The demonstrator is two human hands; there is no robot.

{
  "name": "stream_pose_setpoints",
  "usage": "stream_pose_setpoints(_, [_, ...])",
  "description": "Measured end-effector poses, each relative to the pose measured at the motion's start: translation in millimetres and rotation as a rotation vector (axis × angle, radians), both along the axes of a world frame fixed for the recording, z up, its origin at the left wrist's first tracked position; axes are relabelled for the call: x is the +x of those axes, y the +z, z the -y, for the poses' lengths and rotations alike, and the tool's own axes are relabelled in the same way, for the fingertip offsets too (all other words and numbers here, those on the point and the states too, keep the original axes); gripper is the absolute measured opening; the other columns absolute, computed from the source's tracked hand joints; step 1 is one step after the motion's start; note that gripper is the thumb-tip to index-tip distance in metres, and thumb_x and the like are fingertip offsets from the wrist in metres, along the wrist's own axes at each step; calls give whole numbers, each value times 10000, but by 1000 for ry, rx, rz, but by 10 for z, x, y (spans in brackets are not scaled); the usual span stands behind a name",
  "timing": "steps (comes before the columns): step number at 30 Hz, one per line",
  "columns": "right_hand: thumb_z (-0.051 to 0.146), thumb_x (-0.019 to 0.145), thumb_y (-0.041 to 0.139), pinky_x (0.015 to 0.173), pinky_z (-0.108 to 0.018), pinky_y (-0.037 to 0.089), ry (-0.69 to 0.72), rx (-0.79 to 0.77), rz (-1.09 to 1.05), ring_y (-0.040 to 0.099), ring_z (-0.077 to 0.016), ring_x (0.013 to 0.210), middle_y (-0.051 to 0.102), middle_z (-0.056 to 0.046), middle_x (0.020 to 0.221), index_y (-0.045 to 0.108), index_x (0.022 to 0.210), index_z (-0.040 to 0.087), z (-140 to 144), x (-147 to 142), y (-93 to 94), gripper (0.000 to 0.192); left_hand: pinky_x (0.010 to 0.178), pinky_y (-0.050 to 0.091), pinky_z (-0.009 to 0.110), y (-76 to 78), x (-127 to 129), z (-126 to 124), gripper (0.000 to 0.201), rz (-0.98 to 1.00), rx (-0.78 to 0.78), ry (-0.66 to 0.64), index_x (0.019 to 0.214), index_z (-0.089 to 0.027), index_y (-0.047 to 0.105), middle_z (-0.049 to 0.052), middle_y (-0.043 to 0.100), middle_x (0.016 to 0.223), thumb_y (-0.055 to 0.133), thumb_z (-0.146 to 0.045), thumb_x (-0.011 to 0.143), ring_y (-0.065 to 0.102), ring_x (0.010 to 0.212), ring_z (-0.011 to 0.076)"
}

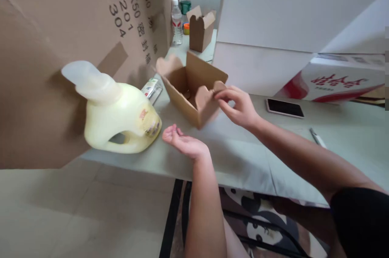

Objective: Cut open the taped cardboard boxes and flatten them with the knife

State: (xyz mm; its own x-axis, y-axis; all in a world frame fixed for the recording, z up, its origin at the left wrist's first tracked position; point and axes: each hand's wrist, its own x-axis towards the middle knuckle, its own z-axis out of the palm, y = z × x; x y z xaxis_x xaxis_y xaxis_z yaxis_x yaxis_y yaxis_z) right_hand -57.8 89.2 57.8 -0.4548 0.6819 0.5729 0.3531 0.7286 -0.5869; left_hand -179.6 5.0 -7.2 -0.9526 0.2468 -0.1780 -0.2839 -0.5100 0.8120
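A brown takeaway-style cardboard box (182, 97) with its flaps up is tilted over the table, its inside facing me. My right hand (237, 104) pinches the flap at its right corner between thumb and fingers. Just below the box's near side is my left hand (185, 140), palm up with fingers loosely curled and apart from the box; nothing shows in it. Left of that hand stands a pale yellow detergent jug (121, 116) with a translucent cap, near the table's edge.
A second small cardboard box (201, 31) stands at the back beside a water bottle (176, 22). To the right lie a phone (285, 108) and a pen-like object (317, 138). A large printed carton (45, 67) fills the left; a white and red box (337, 77) stands at right.
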Motion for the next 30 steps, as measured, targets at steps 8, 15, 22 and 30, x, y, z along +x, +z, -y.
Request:
stream_pose_setpoints(8, [201,905,614,704,-354,488,-6,-5,-248,618,-194,789,657,-41,832,674,850,243,953,2057,-62,91,1082,372,348,35,514,-63,298,-263,42,-349,1103,-283,519,49,532,1325,386,-450,895,495,1306,206])
stream_pose_setpoints(15, [301,899,651,739,-363,506,-243,-32,-405,614,-194,813,638,-26,856,655,1006,291,1043,2991,-357,107,1034,493,384,79,1313,-260,519,-463,172,-874,1127,-254,682,79,698,1262,486,-659,869,634,1224,258])
stream_pose_setpoints(22, [318,904,609,996,-467,502,-555,-95,-251,575,-269,1167,551,-78,1202,745,922,294,1068,3270,-660,140,1190,386,528,-25,1787,-329,945,-993,252,-1001,923,-236,801,95,782,1031,106,-872,854,643,1239,310])
stream_pose_setpoints(30, [477,862,698,975,-445,535,-355,-512,-665,611,-251,1182,592,-25,1327,433,1406,444,1019,3336,-733,606,1134,467,465,-83,1953,-431,430,-1072,153,-962,1309,-282,629,59,710,1224,655,-435,908,640,1246,243])
